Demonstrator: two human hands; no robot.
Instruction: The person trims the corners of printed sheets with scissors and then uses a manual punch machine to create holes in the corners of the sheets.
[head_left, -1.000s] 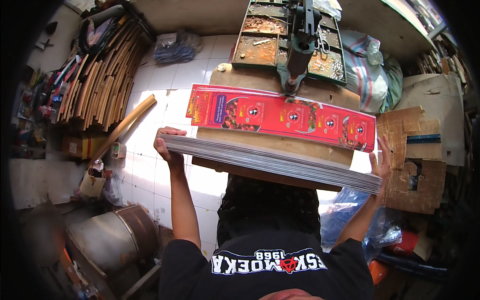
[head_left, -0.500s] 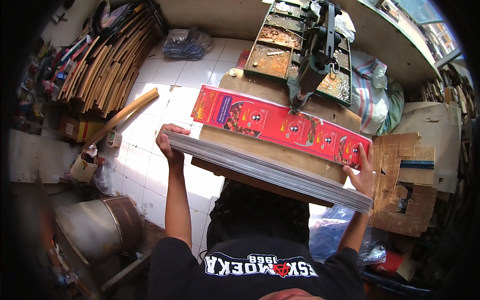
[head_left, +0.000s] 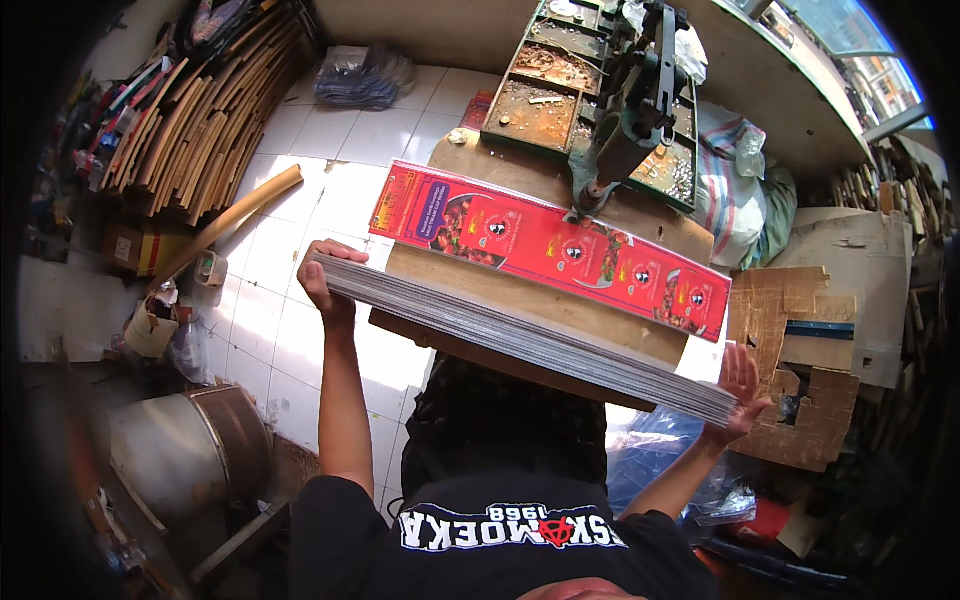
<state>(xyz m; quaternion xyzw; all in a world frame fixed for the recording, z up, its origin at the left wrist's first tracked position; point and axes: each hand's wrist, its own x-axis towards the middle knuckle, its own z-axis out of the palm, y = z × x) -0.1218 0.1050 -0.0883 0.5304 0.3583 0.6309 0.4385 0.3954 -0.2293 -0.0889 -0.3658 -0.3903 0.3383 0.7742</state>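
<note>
A thick stack of long, thin strips point(head_left: 530, 338) lies along the near edge of the brown work board point(head_left: 445, 268), its grey edges facing me. My left hand point(head_left: 328, 282) grips the left end of this stack, thumb and fingers round the corner. At the other end, my right hand point(head_left: 738, 395) is flat and open, its palm against the strip ends and its fingers pointing up and away. Beyond the stack lies a red printed strip point(head_left: 540, 240) with food pictures. Its far edge is under the head of a dark green hand press point(head_left: 612, 160).
A compartmented metal tray point(head_left: 535, 115) with small loose parts surrounds the press. Woven sacks point(head_left: 725, 195) stand to its right, near torn cardboard point(head_left: 830, 430). At left are stacked brown boards point(head_left: 215, 120), a cardboard tube point(head_left: 235, 225) and a metal drum point(head_left: 185, 445).
My right hand has left the red strip's right end and moved down to the right end of the stack, fingers straightened. My left hand keeps its grip. The whole view has shifted slightly.
</note>
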